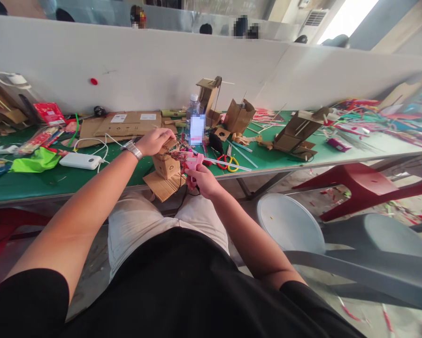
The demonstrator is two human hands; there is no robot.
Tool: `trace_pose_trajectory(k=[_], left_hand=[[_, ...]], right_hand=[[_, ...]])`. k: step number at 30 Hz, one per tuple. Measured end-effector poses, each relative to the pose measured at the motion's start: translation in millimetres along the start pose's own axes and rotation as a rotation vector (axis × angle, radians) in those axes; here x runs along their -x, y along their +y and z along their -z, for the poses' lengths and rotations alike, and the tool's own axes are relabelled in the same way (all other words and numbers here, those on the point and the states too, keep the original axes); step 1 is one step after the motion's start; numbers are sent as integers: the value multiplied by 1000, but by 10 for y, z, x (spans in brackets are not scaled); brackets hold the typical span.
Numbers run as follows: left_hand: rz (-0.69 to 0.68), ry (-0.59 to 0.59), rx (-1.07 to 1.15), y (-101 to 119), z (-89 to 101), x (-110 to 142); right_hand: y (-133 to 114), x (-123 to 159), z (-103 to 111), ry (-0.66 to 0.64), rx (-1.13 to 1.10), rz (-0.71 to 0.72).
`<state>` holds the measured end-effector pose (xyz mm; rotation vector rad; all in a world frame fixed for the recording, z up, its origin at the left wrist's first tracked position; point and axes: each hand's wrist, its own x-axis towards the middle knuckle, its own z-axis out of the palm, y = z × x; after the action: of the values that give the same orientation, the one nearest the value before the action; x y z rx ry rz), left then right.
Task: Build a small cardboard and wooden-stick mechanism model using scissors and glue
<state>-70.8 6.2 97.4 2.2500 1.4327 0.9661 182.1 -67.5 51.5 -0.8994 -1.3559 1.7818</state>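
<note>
My right hand (204,180) is wrapped round the handle of a pink hot glue gun (194,160). A long translucent glue stick (234,164) sticks out of its back end, and its nozzle points left. My left hand (157,141), with a metal watch at the wrist, grips the top of a small cardboard model. The model's box-shaped body (167,168) stands upright on a flat cardboard base (161,187) that juts over the table's front edge. The nozzle is close to the model's upper part; whether it touches cannot be made out.
On the green table (133,173) lie a white power bank (80,161), a lit phone (197,129) against a bottle (194,99), scissors (233,164) and flattened cardboard (126,124). Several cardboard models stand further right. A grey stool (290,223) is at my right.
</note>
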Motion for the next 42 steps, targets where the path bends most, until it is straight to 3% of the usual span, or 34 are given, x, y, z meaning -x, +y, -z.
trace_pose_trajectory(k=[42], left_hand=[[14,3,-9,13,-6,-5]], right_hand=[[-6,-4,-37,70,262,37]])
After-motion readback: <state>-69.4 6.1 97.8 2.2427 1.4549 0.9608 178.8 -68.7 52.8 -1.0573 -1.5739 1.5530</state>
